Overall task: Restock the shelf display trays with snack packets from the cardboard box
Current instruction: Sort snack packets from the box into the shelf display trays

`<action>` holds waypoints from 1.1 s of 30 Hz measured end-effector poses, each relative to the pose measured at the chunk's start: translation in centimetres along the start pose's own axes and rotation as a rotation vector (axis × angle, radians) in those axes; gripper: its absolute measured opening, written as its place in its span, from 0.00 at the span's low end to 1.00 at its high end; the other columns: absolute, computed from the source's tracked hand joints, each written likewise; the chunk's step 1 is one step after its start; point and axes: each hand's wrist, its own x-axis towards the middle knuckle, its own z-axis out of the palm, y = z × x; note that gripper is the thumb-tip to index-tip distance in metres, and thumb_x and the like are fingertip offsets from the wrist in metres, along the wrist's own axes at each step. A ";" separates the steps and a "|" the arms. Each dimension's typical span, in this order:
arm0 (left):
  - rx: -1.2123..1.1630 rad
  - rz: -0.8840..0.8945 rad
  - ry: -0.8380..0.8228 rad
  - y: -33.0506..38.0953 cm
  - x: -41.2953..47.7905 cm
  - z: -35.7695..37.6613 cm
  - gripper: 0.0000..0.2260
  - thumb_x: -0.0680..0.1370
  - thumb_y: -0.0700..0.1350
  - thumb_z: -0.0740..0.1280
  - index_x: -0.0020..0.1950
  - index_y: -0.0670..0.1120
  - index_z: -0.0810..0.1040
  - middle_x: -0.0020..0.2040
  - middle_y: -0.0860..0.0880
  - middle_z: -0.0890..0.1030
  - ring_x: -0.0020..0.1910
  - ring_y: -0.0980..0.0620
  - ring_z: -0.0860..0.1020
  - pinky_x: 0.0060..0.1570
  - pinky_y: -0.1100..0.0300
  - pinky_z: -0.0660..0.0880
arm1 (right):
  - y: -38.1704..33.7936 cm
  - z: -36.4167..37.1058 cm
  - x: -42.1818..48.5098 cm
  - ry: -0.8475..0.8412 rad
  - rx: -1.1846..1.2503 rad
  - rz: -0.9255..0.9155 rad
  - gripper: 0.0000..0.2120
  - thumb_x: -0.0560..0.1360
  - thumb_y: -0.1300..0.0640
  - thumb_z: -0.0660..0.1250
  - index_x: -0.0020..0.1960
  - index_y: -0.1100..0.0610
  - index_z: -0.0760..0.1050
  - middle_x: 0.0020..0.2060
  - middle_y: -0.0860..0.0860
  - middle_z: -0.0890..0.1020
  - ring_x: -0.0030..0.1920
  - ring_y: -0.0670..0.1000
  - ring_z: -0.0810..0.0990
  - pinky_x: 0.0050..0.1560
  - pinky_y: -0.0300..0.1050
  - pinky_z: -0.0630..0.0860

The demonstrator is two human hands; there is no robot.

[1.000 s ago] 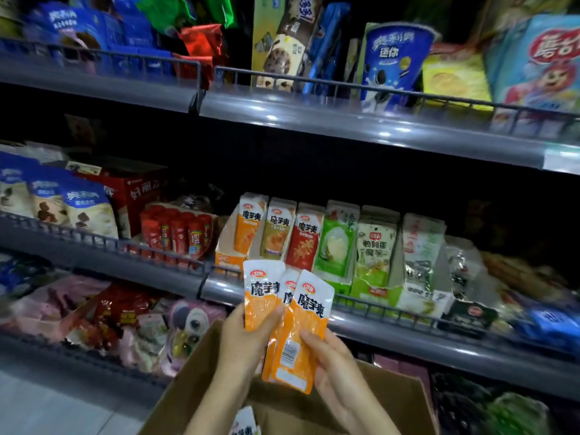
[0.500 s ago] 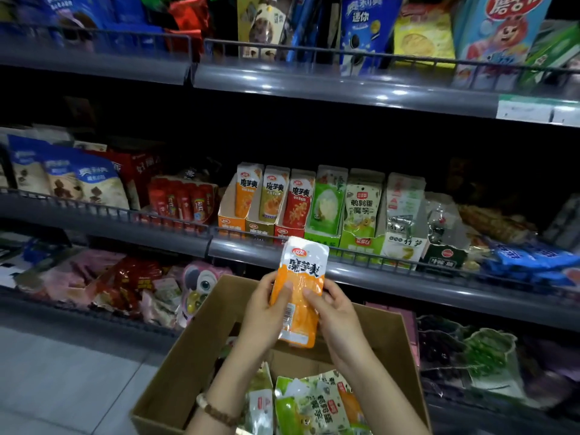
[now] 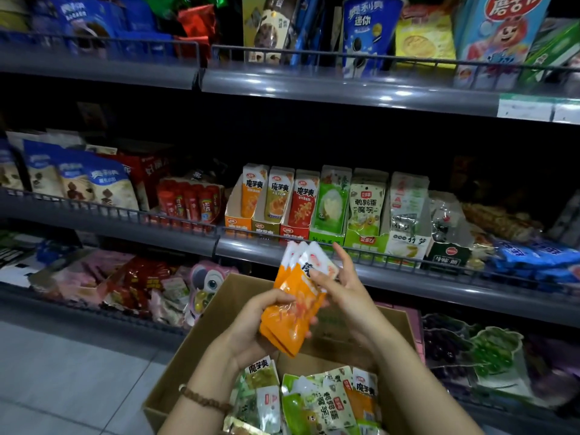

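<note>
Orange packets (image 3: 293, 312): a small fanned stack, white tops up and tilted right, held in the air over the open box, just below the middle shelf's front edge.
Left hand (image 3: 251, 328): fingers curled round the stack's lower half, gripping it; beaded bracelet (image 3: 201, 398) on the wrist.
Right hand (image 3: 345, 290): thumb pressed on the front packet near its white top, pinching the stack; index finger points straight up.
Cardboard box (image 3: 201, 340): open, below both hands; green, white and orange loose packets (image 3: 317, 400) lie jumbled in its near end.
Display trays: row of upright cardboard trays on the middle shelf; the orange tray (image 3: 237, 221) is leftmost, then olive, red and green ones, all with packets standing in them.
Middle shelf (image 3: 408, 277): grey metal, glossy front lip, low wire rail (image 3: 392, 257) along the edge.
Top shelf (image 3: 314, 89): same grey metal, carrying biscuit boxes and bags.
Floor (image 3: 62, 372): pale grey tile, left of the box.
Room: shop aisle, dim, shelf recesses dark.
</note>
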 end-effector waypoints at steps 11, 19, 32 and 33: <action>0.580 0.032 0.139 2.2 -0.2 -0.2 0.20 0.70 0.58 0.66 0.59 0.51 0.74 0.50 0.47 0.84 0.45 0.47 0.84 0.42 0.52 0.82 | -3.6 -0.6 1.9 -0.037 -0.172 -0.229 0.22 0.71 0.62 0.72 0.62 0.52 0.71 0.53 0.51 0.80 0.46 0.45 0.82 0.39 0.38 0.79; 0.636 0.361 0.246 2.8 0.5 0.5 0.17 0.74 0.55 0.66 0.62 0.56 0.70 0.51 0.51 0.81 0.41 0.52 0.83 0.29 0.61 0.78 | -4.6 0.9 3.2 0.058 -0.220 -0.413 0.20 0.71 0.59 0.72 0.58 0.46 0.71 0.53 0.44 0.76 0.48 0.44 0.80 0.38 0.38 0.80; 0.688 0.419 0.225 6.8 3.3 -2.3 0.20 0.68 0.55 0.69 0.59 0.58 0.70 0.49 0.52 0.82 0.40 0.54 0.83 0.25 0.64 0.74 | -8.0 1.0 8.3 -0.206 -0.291 -0.076 0.19 0.75 0.50 0.66 0.65 0.48 0.68 0.52 0.52 0.81 0.45 0.48 0.82 0.43 0.42 0.80; 0.706 0.421 0.237 7.4 3.8 -2.8 0.22 0.69 0.55 0.69 0.61 0.56 0.70 0.49 0.52 0.82 0.40 0.54 0.83 0.25 0.64 0.74 | -8.4 0.9 9.0 -0.234 -0.303 -0.050 0.21 0.75 0.52 0.68 0.66 0.49 0.67 0.52 0.52 0.80 0.46 0.48 0.82 0.43 0.42 0.81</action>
